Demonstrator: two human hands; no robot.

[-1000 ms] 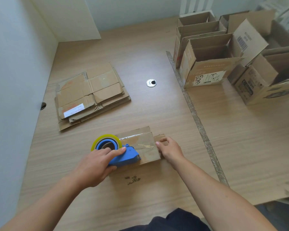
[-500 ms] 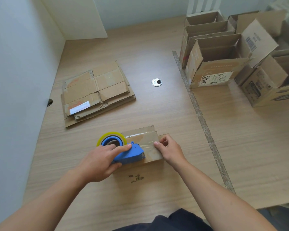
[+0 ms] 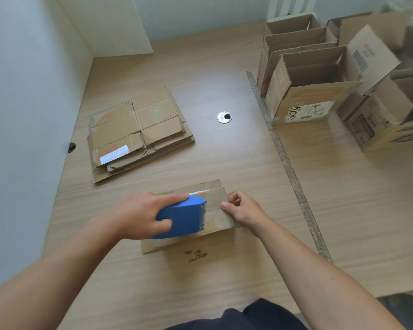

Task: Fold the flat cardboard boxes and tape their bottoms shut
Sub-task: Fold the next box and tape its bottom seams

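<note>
A small cardboard box [image 3: 215, 246] stands bottom-up on the wooden table [image 3: 224, 158] in front of me. My left hand [image 3: 138, 215] grips a blue tape dispenser [image 3: 184, 219] that lies on the box's closed flaps, its blade end pointing right. The tape roll is mostly hidden under that hand. My right hand [image 3: 242, 209] pinches the tape end at the box's right edge, fingers curled. A strip of clear tape runs along the flap seam between the dispenser and the right hand.
A stack of flat cardboard boxes [image 3: 138, 132] lies at the left. Several folded open boxes [image 3: 305, 91] stand at the back right, past a grey seam strip [image 3: 286, 163]. A round metal cable grommet [image 3: 224, 116] sits mid-table. A wall borders the left.
The left hand has turned the dispenser and drawn it to the right along the flap seam, toward the right hand. The yellow tape roll is now covered by the hand. The right hand stays put.
</note>
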